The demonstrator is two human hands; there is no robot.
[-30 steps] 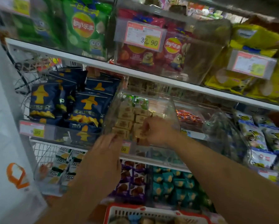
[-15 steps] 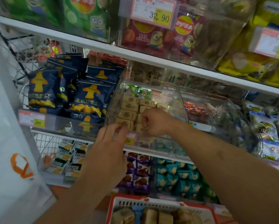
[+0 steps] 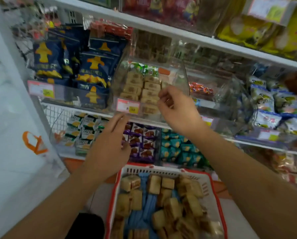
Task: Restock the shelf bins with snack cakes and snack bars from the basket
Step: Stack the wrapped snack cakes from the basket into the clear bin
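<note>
A clear shelf bin (image 3: 180,73) on the middle shelf holds rows of tan wrapped snack cakes (image 3: 141,87). My right hand (image 3: 177,109) hovers just in front of the bin's right front, fingers loosely curled and holding nothing. My left hand (image 3: 110,149) is lower and to the left, below the bin's price tag (image 3: 128,107), fingers spread and empty. At the bottom, a red and white basket (image 3: 161,171) holds several tan wrapped snack cakes (image 3: 154,183) and blue wrapped snack bars (image 3: 148,202).
Dark blue snack bags (image 3: 92,69) fill the bin to the left. Below are green-white packs (image 3: 82,128), purple packs (image 3: 142,144) and teal packs (image 3: 177,149). Blue-white bags (image 3: 273,107) lie on the right. A white panel (image 3: 15,135) stands at left.
My right hand has come out of the cake bin and let go of the cakes. My left hand has dropped away from the bin front. The view has tilted down, showing the basket.
</note>
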